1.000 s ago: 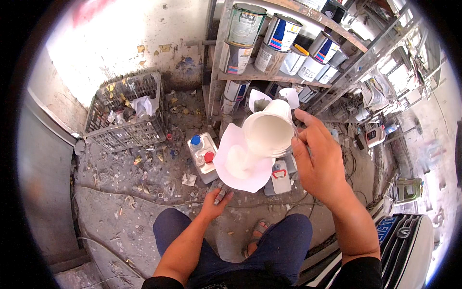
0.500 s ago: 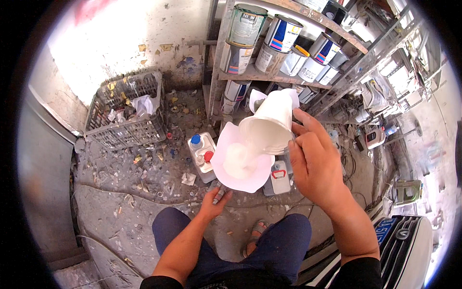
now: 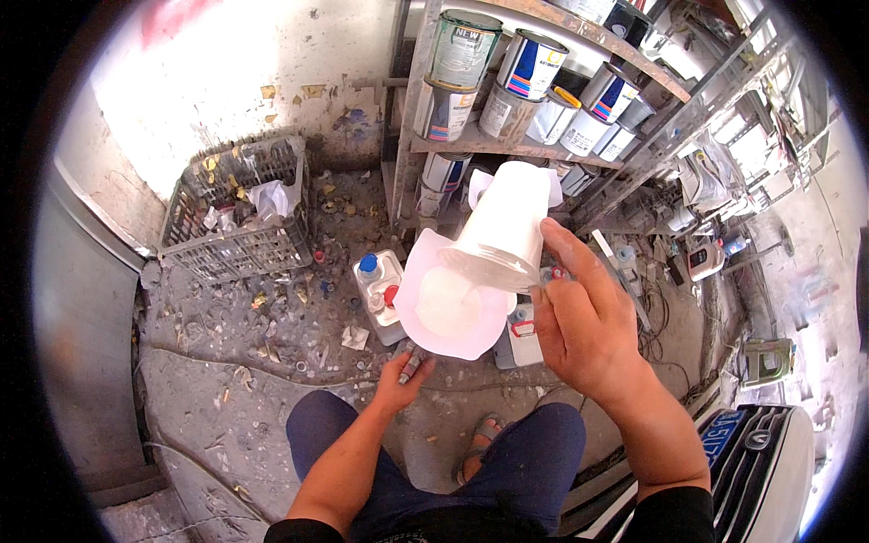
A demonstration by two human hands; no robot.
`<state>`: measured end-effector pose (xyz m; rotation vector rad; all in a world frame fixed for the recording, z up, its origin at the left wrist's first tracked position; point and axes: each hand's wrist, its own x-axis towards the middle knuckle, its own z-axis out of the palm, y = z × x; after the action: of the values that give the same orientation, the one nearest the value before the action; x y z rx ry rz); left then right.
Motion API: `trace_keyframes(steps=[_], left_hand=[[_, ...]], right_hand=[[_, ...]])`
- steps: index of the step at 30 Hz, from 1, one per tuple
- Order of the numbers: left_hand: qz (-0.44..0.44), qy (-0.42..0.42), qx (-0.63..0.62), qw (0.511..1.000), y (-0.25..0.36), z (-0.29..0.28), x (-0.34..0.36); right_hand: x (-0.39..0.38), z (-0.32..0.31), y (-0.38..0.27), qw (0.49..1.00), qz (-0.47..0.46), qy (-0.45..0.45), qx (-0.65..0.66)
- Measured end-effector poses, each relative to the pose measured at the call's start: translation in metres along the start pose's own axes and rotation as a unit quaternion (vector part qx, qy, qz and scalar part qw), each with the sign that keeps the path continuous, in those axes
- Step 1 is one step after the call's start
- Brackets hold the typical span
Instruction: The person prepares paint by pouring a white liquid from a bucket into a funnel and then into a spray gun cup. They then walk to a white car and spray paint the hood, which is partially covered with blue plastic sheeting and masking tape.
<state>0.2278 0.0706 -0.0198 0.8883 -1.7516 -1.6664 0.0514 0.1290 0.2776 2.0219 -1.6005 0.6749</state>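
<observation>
My left hand (image 3: 398,380) is closed round a grey metal handle (image 3: 414,364), which looks like a spray gun's; the rest of it is hidden. Above that hand sits a wide, pale pink paper funnel (image 3: 425,330) with a wavy rim and a white pool (image 3: 450,299) inside. My right hand (image 3: 588,317) grips a white cup (image 3: 507,213) by its side. The cup is tipped steeply, mouth down over the funnel, its base pointing up and away. Its inside is mostly turned from view.
Behind the funnel stand a white jug with a blue cap (image 3: 369,262) and a grey-white container (image 3: 520,344). A shelf (image 3: 516,145) holds several paint cans. A plastic crate (image 3: 235,249) stands far left on the littered floor. A car front (image 3: 769,480) is close at lower right.
My right hand has tipped the cup further, so its inside shows less. The white pool in the funnel looks larger. My left hand has hardly moved.
</observation>
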Motion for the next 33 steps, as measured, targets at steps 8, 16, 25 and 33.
trace_keyframes(steps=[8,16,25,33], left_hand=[[0.031,0.007,0.010,0.999,-0.006,0.002,0.002],[0.023,0.016,-0.006,1.000,-0.013,0.005,0.003],[0.019,0.012,0.009,1.000,-0.008,0.005,0.004],[0.011,0.009,-0.015,1.000,-0.012,0.005,0.004]], right_hand=[[0.000,-0.005,-0.006,1.000,-0.016,-0.008,0.003],[0.000,-0.008,-0.007,0.999,-0.028,-0.015,-0.010],[-0.001,-0.008,-0.007,0.999,-0.039,-0.011,-0.014],[0.000,-0.007,-0.004,0.998,-0.056,-0.010,-0.027]])
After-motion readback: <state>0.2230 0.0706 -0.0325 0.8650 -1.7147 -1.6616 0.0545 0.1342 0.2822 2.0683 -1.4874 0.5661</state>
